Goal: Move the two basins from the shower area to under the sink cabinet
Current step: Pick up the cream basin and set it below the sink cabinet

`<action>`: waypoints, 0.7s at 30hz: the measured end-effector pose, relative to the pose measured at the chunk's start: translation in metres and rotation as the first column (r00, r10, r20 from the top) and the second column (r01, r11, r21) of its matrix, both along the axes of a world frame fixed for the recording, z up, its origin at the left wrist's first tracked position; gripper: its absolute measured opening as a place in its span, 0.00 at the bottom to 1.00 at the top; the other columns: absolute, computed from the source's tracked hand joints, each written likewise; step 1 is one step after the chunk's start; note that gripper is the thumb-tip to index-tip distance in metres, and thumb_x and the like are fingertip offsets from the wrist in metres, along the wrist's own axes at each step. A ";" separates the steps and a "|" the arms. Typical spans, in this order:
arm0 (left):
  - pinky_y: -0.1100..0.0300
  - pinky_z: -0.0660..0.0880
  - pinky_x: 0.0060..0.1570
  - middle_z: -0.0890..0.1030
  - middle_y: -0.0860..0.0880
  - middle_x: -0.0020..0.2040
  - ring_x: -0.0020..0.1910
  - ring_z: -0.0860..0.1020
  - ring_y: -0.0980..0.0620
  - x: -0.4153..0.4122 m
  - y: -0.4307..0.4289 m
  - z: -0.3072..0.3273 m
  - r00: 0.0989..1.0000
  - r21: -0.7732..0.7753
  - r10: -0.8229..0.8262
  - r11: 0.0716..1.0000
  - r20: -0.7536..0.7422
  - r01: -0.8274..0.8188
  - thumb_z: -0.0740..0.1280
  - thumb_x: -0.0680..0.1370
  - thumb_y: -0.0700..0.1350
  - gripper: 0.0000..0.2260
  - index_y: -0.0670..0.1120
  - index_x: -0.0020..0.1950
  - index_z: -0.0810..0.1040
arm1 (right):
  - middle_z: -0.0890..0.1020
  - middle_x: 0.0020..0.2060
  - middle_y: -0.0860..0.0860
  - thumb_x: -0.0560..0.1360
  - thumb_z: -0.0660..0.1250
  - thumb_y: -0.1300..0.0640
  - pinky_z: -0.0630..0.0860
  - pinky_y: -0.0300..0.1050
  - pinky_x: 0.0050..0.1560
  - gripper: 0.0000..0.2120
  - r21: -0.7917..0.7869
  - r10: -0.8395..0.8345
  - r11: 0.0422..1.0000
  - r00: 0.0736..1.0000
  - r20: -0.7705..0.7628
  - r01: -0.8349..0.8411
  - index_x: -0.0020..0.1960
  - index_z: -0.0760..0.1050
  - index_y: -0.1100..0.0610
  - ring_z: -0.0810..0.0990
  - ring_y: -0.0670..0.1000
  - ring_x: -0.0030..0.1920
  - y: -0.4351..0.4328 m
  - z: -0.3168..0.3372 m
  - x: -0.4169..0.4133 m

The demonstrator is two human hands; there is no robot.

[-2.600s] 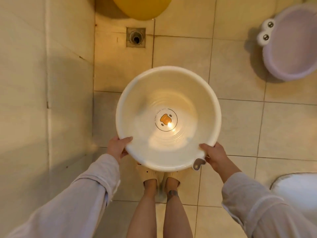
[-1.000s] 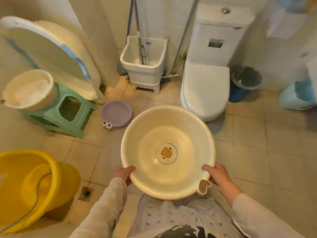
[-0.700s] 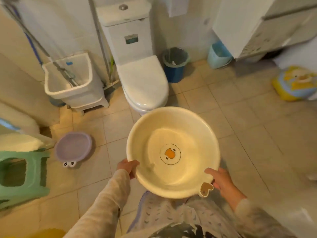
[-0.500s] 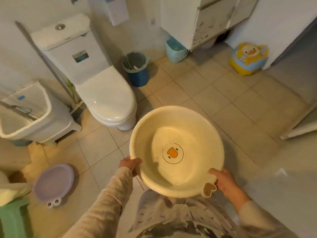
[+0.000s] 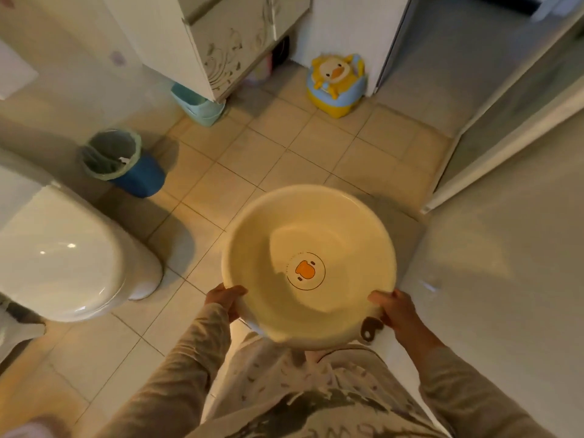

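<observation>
A cream basin (image 5: 309, 267) rides level at waist height, left hand (image 5: 225, 299) and right hand (image 5: 392, 311) with fingers clamped on its near rim; the sink cabinet (image 5: 218, 42) lies ahead and left of the fingers, across open floor (image 5: 284, 153) between toilet (image 5: 63, 257) and wall

One basin (image 5: 309, 263), two bins (image 5: 126, 162) (image 5: 199, 105), one toilet (image 5: 63, 257).
</observation>
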State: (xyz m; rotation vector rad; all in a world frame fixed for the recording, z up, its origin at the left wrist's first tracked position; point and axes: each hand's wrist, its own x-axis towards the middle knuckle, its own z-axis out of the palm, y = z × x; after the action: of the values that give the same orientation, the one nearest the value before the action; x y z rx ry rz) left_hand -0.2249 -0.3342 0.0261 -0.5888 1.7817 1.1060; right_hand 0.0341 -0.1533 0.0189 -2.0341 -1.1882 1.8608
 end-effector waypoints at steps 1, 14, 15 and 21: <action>0.47 0.75 0.52 0.75 0.40 0.52 0.50 0.74 0.41 0.000 0.016 -0.001 1.000 0.001 -0.012 1.000 0.000 0.012 0.69 0.70 0.33 0.24 0.38 0.66 0.72 | 0.77 0.38 0.56 0.70 0.69 0.65 0.71 0.43 0.32 0.10 0.003 -0.011 1.000 1.000 0.010 0.011 0.51 0.76 0.61 0.75 0.55 0.37 0.015 0.002 0.000; 0.59 0.78 0.21 0.77 0.41 0.41 0.34 0.75 0.44 -0.075 0.196 -0.024 0.995 0.020 -0.080 0.997 0.059 0.079 0.68 0.70 0.31 0.10 0.38 0.48 0.74 | 0.77 0.50 0.59 0.70 0.68 0.65 0.74 0.45 0.36 0.19 -0.051 -0.133 0.990 0.991 0.006 0.133 0.61 0.73 0.63 0.76 0.59 0.50 0.178 -0.007 -0.061; 0.59 0.78 0.22 0.77 0.40 0.43 0.35 0.75 0.44 -0.085 0.212 -0.025 0.994 0.025 -0.081 0.997 0.069 0.079 0.68 0.70 0.30 0.10 0.37 0.49 0.75 | 0.77 0.51 0.59 0.70 0.68 0.65 0.73 0.45 0.36 0.20 -0.056 -0.142 0.988 0.990 0.009 0.142 0.62 0.73 0.63 0.75 0.60 0.50 0.192 -0.006 -0.070; 0.52 0.80 0.33 0.77 0.38 0.50 0.36 0.75 0.44 -0.145 0.306 -0.010 0.993 0.045 -0.100 0.994 0.069 0.097 0.68 0.69 0.29 0.24 0.34 0.66 0.71 | 0.77 0.57 0.62 0.71 0.68 0.66 0.74 0.51 0.45 0.23 -0.059 -0.198 0.978 0.980 0.027 0.199 0.65 0.71 0.65 0.75 0.61 0.52 0.275 0.004 -0.125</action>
State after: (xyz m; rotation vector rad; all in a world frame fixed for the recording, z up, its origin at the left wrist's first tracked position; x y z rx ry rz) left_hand -0.3702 -0.0282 0.0164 -0.5039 1.7041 1.0389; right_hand -0.0905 0.1218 0.0228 -2.1209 -0.9044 1.8061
